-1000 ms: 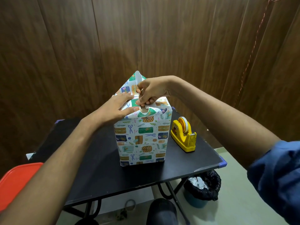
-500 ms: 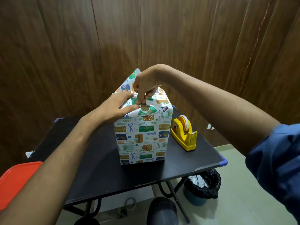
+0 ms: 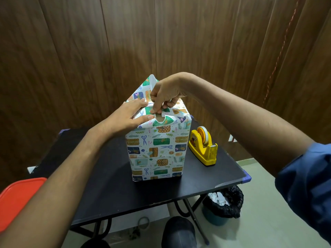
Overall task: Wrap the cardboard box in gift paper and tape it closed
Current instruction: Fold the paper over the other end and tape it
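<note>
Closing the top of the cardboard box (image 3: 157,149), which stands upright on the black table (image 3: 107,185), long axis vertical, its sides already covered in gift paper (image 3: 168,120) printed with parcels, scissors and sprigs. The right hand (image 3: 165,93) reaches down from above with thumb and fingers curled, pinching the edge of a paper flap at the middle of the box top. Directly below that pinch a small patch of bare brown cardboard shows where the flaps do not yet meet. The left hand (image 3: 129,117) lies just to the left of the pinch, fingers straight and flat, pressing the folded paper onto the box top; it grasps nothing. Behind the pinch a pointed flap stands upright, unfolded. The coming move likely turns on drawing the pinched edge down over the exposed gap beneath it. The yellow tape dispenser (image 3: 204,147) stands below and to the right of the pinch, beside the box, nearer the right hand.
</note>
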